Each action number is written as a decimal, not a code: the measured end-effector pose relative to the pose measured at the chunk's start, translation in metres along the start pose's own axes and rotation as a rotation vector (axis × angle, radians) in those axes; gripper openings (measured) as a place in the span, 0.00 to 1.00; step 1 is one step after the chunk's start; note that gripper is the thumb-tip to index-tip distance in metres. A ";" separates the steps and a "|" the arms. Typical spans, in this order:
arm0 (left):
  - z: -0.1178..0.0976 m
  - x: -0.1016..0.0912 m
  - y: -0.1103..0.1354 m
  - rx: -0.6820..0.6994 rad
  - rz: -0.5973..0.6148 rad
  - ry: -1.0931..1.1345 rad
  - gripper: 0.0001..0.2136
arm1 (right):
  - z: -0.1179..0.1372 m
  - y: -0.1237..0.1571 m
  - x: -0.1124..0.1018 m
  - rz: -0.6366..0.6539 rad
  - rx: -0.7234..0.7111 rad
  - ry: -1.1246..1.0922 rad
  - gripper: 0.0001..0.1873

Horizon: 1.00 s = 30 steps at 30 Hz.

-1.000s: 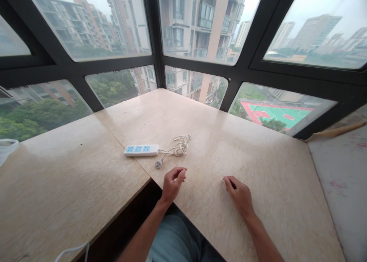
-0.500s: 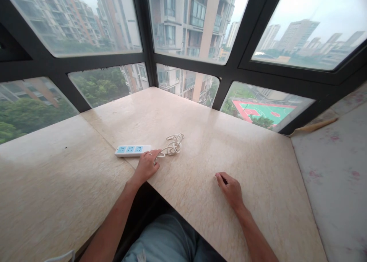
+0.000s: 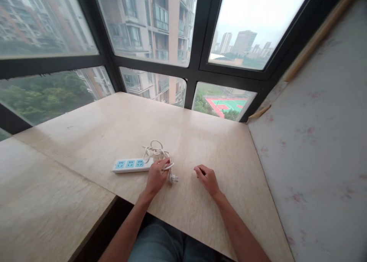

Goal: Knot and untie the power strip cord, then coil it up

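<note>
A white power strip (image 3: 129,165) with three blue sockets lies on the beige stone sill (image 3: 200,139). Its white cable (image 3: 155,152) is bundled in a loose coil just behind the strip's right end, and the plug (image 3: 173,179) lies in front of it. My left hand (image 3: 157,175) rests on the strip's right end, fingers curled over it and the cable. My right hand (image 3: 208,179) lies on the sill a little to the right, fingers curled under, touching nothing else.
Black-framed windows (image 3: 197,36) run along the back of the sill. A pale floral-patterned wall (image 3: 312,132) rises at the right. A second sill slab (image 3: 43,200) meets this one at the left, with a dark gap (image 3: 109,223) where my legs sit.
My left hand reached forward from the bare sill onto the power strip's right end. The strip and cable have been drawn nearer and to the right. The view has swung to the right.
</note>
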State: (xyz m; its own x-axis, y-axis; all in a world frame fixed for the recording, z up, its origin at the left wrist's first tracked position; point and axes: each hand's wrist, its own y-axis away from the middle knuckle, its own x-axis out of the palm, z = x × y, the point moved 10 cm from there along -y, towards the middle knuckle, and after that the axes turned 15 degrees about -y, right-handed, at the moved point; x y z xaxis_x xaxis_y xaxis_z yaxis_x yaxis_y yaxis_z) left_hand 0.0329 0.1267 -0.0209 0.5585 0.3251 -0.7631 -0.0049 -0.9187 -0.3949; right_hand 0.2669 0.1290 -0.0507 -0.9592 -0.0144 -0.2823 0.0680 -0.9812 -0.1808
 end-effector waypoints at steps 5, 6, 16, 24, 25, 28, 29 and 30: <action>-0.049 0.041 -0.003 0.014 0.088 0.147 0.15 | -0.012 -0.003 -0.010 -0.059 0.094 -0.286 0.19; -0.061 0.048 -0.003 0.021 0.114 0.169 0.16 | -0.014 -0.004 -0.011 -0.062 0.111 -0.335 0.19; -0.143 0.092 0.001 0.317 0.272 0.280 0.28 | -0.039 -0.016 -0.069 -0.119 0.233 -0.608 0.22; -0.125 0.065 -0.001 0.456 0.050 0.088 0.24 | -0.028 0.001 -0.062 0.270 0.352 -0.628 0.31; -0.123 0.065 -0.002 0.450 0.053 0.048 0.24 | -0.027 0.002 -0.059 0.303 0.352 -0.617 0.33; -0.122 0.071 0.000 0.455 0.100 -0.068 0.22 | -0.027 0.008 -0.054 0.399 0.353 -0.560 0.44; -0.123 0.072 0.001 0.464 0.115 -0.099 0.21 | -0.027 0.010 -0.053 0.431 0.356 -0.538 0.47; -0.125 0.074 0.002 0.473 0.127 -0.125 0.20 | -0.026 0.013 -0.052 0.465 0.360 -0.514 0.49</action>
State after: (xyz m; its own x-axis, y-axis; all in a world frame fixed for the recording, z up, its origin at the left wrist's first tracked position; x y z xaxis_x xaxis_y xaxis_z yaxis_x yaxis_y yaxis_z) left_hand 0.1778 0.1209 -0.0142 0.4254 0.2681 -0.8644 -0.4578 -0.7601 -0.4611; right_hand 0.3249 0.1219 -0.0633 -0.8666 -0.4410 0.2334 0.4855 -0.8532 0.1906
